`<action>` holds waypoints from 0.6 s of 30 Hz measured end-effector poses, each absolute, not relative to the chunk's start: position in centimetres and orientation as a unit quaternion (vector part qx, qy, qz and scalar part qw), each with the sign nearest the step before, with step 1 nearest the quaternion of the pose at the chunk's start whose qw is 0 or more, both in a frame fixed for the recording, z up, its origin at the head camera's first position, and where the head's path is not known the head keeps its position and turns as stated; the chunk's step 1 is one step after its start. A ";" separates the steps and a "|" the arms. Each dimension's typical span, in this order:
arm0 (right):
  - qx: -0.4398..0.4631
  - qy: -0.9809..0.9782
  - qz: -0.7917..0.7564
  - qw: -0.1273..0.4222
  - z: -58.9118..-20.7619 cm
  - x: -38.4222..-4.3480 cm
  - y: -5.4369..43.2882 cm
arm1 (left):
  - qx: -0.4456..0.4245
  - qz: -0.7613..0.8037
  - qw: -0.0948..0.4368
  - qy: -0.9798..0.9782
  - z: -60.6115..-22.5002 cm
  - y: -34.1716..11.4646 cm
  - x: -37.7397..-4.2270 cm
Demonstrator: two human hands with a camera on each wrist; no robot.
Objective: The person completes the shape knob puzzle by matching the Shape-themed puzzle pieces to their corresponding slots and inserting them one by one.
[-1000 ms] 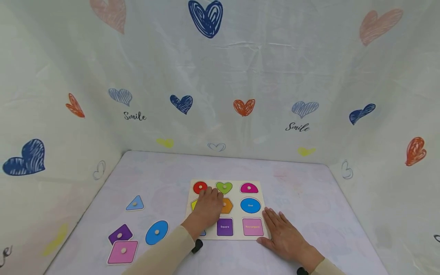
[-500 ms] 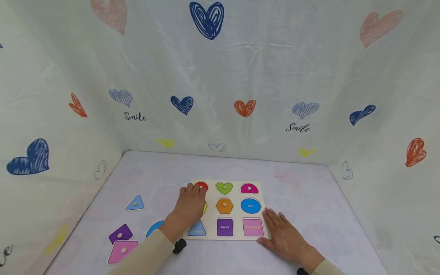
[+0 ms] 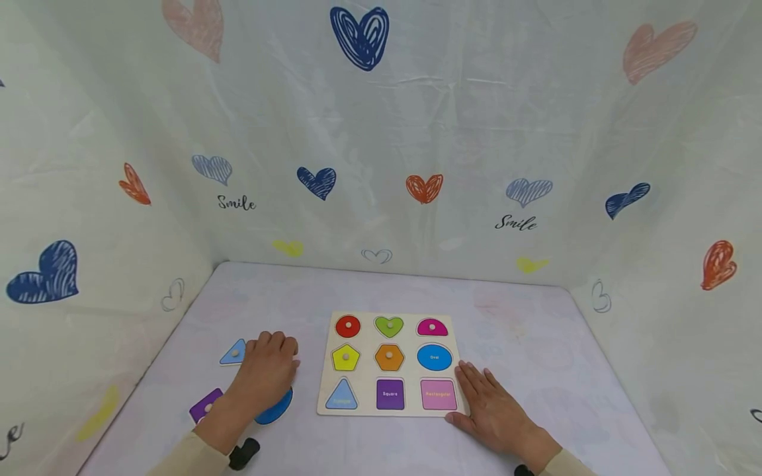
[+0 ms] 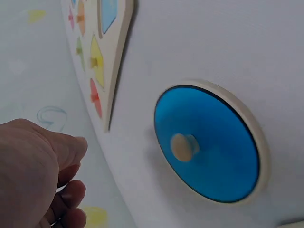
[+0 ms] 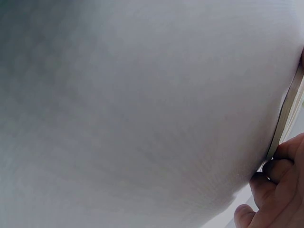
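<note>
In the head view, the left hand [image 3: 266,373] is at the lower left, fingers loosely bent and gripping nothing, near the blue triangle piece [image 3: 231,356] and partly hiding the blue oval piece [image 3: 276,407]. The purple square piece [image 3: 201,404] lies beside that wrist. The right hand [image 3: 495,408] rests on the tabletop [image 3: 536,344], fingers extended, against the right edge of the shape puzzle board [image 3: 411,340] at lower centre. Seated there are the red circle [image 3: 342,330], green heart [image 3: 383,324], magenta semicircle [image 3: 424,330], yellow pentagon [image 3: 339,360] and orange hexagon [image 3: 383,361].
</note>
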State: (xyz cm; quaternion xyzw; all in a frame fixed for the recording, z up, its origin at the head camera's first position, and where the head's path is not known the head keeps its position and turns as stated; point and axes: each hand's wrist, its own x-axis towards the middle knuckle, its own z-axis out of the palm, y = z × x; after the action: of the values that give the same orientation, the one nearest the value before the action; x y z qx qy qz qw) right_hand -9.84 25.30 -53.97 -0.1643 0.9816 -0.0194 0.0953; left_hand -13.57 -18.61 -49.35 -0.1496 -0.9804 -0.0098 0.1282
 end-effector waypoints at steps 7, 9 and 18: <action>-0.169 0.981 -0.017 0.088 -54.1 -9.9 25.3 | -0.177 -0.027 0.143 -0.973 -49.8 -21.5 -11.7; -0.170 0.981 -0.016 0.087 -54.1 -9.8 25.3 | -0.183 -0.030 0.135 -0.973 -50.0 -22.1 -11.2; -0.165 0.982 -0.016 0.092 -54.0 -9.7 25.2 | -0.164 -0.018 0.031 -0.986 -50.9 -23.1 -9.7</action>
State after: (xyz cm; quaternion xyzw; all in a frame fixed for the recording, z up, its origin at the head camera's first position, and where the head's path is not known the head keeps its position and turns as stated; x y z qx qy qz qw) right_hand -9.73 25.21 -54.02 -0.1648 0.9819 -0.0159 0.0918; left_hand -9.71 -23.12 -50.89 -0.1642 -0.9858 -0.0181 0.0314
